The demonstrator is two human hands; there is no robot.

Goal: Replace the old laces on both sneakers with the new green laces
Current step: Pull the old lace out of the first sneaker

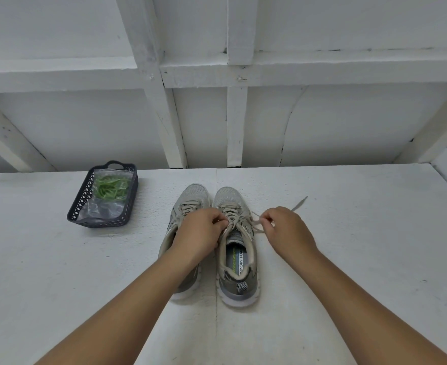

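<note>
Nearest, the right grey mesh sneaker (237,248) stands toes-away on the white table (348,246), touching the left grey sneaker (188,206). The left hand (200,230) pinches its old beige lace (255,223) at the eyelets; the right hand (283,227) pinches that lace's loose end just right of the shoe. Further left, a dark plastic basket (81,200) holds bagged green laces (109,189).

A white desk (59,272) carries a pair of grey sneakers (237,248) side by side, a dark plastic basket (81,206) to their left.
</note>
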